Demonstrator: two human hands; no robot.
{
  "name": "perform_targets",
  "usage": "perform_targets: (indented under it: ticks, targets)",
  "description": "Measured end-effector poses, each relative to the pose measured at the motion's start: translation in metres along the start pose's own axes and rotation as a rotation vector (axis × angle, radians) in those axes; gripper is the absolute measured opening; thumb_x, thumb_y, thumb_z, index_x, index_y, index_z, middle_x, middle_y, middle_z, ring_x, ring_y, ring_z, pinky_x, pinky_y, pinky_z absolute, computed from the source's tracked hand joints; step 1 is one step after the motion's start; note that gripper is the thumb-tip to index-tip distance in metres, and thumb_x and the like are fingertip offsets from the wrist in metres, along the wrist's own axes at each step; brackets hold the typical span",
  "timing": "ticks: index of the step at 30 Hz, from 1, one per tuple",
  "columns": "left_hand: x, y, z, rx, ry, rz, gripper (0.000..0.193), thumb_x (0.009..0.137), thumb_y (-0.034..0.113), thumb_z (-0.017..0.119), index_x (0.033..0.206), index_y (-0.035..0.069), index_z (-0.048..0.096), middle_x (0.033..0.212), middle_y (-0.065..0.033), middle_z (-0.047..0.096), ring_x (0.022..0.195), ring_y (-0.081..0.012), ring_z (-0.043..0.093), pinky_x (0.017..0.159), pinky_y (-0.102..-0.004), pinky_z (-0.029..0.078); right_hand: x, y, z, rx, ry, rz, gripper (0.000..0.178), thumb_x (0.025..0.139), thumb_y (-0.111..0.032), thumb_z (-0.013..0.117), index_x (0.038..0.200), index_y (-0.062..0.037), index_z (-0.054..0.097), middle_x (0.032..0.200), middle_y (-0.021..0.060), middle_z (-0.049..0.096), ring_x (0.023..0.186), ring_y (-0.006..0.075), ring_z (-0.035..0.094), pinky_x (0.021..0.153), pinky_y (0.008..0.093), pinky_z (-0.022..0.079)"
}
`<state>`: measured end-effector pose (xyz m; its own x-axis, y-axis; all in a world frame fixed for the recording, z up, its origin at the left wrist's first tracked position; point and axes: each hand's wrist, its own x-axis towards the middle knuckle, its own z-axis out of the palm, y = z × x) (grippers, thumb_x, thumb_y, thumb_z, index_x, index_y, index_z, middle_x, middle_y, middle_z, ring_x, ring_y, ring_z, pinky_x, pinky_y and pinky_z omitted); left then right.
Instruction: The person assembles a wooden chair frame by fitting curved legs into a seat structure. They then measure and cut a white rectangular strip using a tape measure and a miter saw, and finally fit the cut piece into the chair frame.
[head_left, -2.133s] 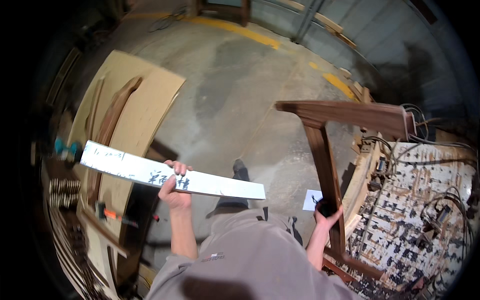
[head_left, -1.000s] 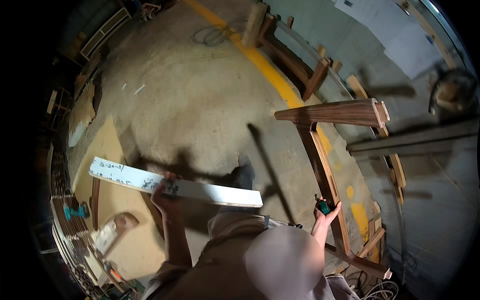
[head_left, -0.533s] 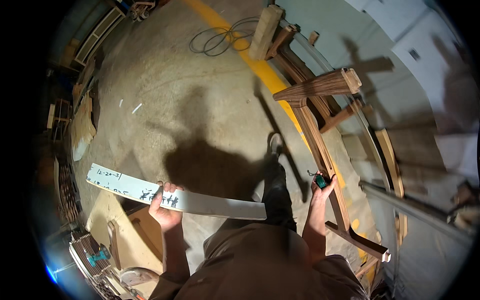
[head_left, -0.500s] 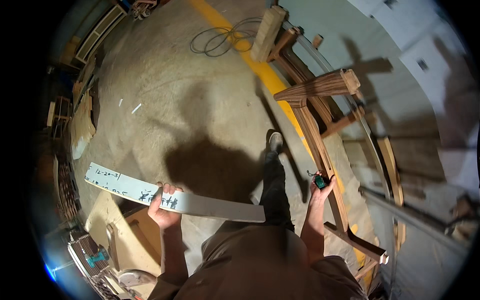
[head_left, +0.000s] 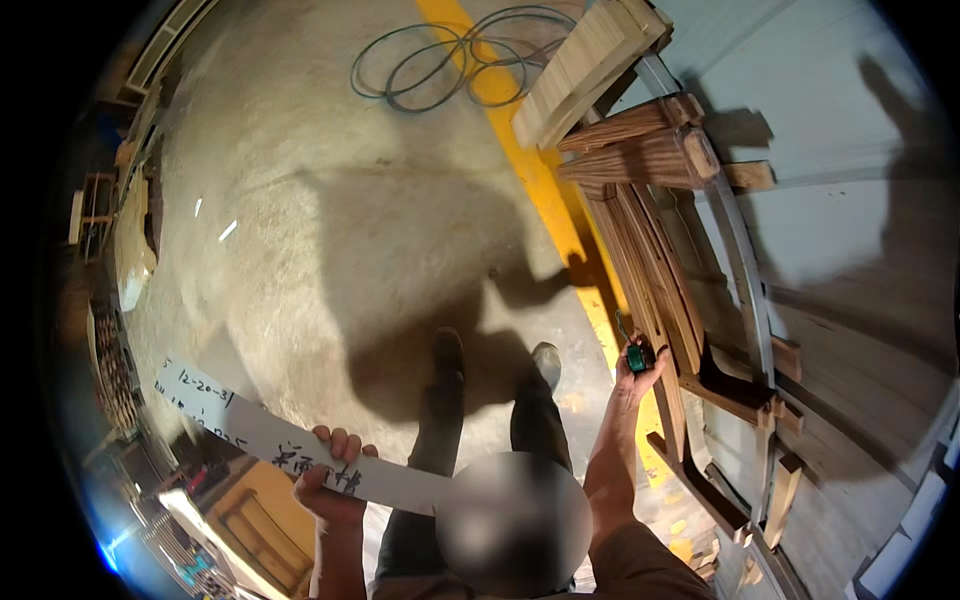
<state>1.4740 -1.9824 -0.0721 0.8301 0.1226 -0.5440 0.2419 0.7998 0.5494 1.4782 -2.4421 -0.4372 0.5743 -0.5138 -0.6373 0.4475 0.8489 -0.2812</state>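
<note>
My left hand (head_left: 332, 482) is closed around a long, curved white board (head_left: 240, 418), thumb on one edge and fingertips on the other. Dark handwriting runs over its face. The board slants down from the left to my body, where a blurred round patch hides its right end. In my right hand (head_left: 645, 378) is a small dark green box-shaped object (head_left: 636, 357) with a thin cord loop; its exact kind is unclear. That hand is right beside a brown wooden frame (head_left: 635, 270) standing at my right; whether it touches the wood I cannot tell.
Pale wood blocks (head_left: 580, 75) sit at the frame's far end, near a coiled hose (head_left: 440, 65) on the floor. A yellow line (head_left: 525, 165) runs along the frames. A metal rail (head_left: 745, 280) stands right of them. Wooden parts (head_left: 115, 380) line the left side.
The view has shifted toward the frames, and both my feet now show. The white board slopes more steeply. Both hands keep their holds.
</note>
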Motion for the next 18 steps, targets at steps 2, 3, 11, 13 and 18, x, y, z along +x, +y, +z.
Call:
perform_targets:
  ticks: [2, 3, 11, 13, 18]
  targets:
    - [0.04, -0.009, -0.013, 0.012, 0.01, -0.018, 0.049, 0.073, 0.02, 0.073, 0.116, 0.011, 0.051, 0.092, -0.0021, 0.047, 0.088, -0.0175, 0.051, 0.098, -0.0441, 0.045, 0.04, 0.017, -0.004, -0.045, -0.056, 0.049, 0.045, 0.088, -0.03, 0.073, 0.121, 0.0001, 0.062, 0.106, 0.0163, 0.07, 0.085, 0.0303, 0.069, 0.078, 0.04, 0.062]
    - [0.052, -0.013, -0.021, 0.014, 0.016, -0.027, 0.049, 0.073, 0.02, 0.073, 0.117, 0.011, 0.051, 0.092, -0.0023, 0.047, 0.088, -0.0176, 0.051, 0.098, -0.0442, 0.046, 0.058, 0.019, -0.01, -0.052, -0.117, 0.1, 0.045, 0.088, -0.03, 0.074, 0.119, 0.0004, 0.063, 0.105, 0.0164, 0.071, 0.083, 0.0304, 0.07, 0.078, 0.0407, 0.062]
    - [0.131, -0.018, -0.043, 0.154, 0.053, -0.073, 0.051, 0.073, 0.02, 0.074, 0.117, 0.01, 0.049, 0.093, -0.0034, 0.047, 0.087, -0.0181, 0.051, 0.098, -0.045, 0.047, 0.147, 0.067, -0.022, -0.073, 0.024, -0.028, 0.051, 0.087, -0.039, 0.074, 0.117, 0.0007, 0.063, 0.103, 0.0251, 0.069, 0.084, 0.0348, 0.068, 0.072, 0.0382, 0.06]
    - [0.137, -0.022, -0.044, 0.168, 0.126, -0.062, 0.052, 0.068, 0.016, 0.071, 0.115, 0.011, 0.05, 0.092, -0.0049, 0.049, 0.085, -0.019, 0.05, 0.095, -0.0466, 0.045, 0.151, 0.068, -0.02, -0.059, 0.032, -0.052, 0.044, 0.087, -0.035, 0.076, 0.114, -0.0031, 0.064, 0.102, 0.0244, 0.068, 0.087, 0.0355, 0.067, 0.073, 0.0382, 0.06]
    - [0.144, -0.038, -0.04, 0.203, 0.157, -0.09, 0.052, 0.066, 0.018, 0.072, 0.114, 0.012, 0.051, 0.091, -0.0041, 0.049, 0.086, -0.0192, 0.051, 0.094, -0.0474, 0.046, 0.166, 0.066, -0.011, -0.047, 0.131, -0.048, 0.042, 0.087, -0.032, 0.078, 0.111, -0.0006, 0.063, 0.101, 0.0225, 0.067, 0.088, 0.036, 0.066, 0.073, 0.0389, 0.061]
